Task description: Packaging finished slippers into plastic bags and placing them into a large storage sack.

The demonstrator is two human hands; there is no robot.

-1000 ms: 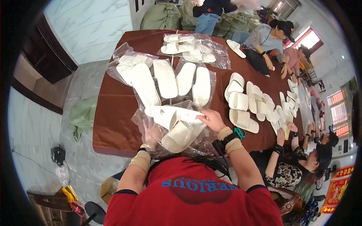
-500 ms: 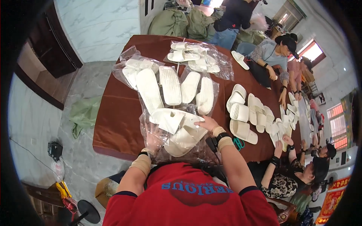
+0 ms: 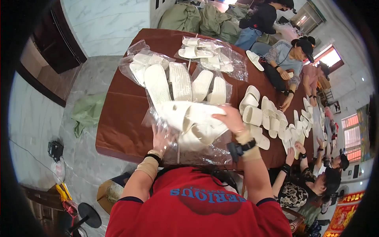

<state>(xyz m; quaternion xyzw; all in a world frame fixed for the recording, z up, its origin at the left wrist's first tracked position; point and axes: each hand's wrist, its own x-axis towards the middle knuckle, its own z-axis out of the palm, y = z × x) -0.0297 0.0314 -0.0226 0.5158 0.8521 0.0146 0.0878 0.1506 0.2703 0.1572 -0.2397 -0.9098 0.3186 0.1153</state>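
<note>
A pair of white slide slippers (image 3: 203, 136), partly inside a clear plastic bag (image 3: 207, 158), lies stacked in front of me, blurred by motion. My right hand (image 3: 233, 118) grips their right side, thumb and fingers at the upper edge. On the left, my left hand (image 3: 162, 138) rests against the plastic with its fingers stretched and apart. Just beyond are more white slippers, among them an upturned sole (image 3: 157, 83), a ridged slipper (image 3: 180, 81) and one to its right (image 3: 201, 85).
Bagged slippers (image 3: 209, 53) lie at the table's far side, another bagged pair (image 3: 148, 65) at far left. Loose slippers (image 3: 272, 116) line the right of the brown-covered table (image 3: 122, 114). Co-workers sit along the right; one person's hands (image 3: 294, 152) handle slippers there.
My right hand has shifted right and slightly up with the slippers' right end. My left hand's fingers now show beside the slippers, a little higher. The view has tilted slightly.
</note>
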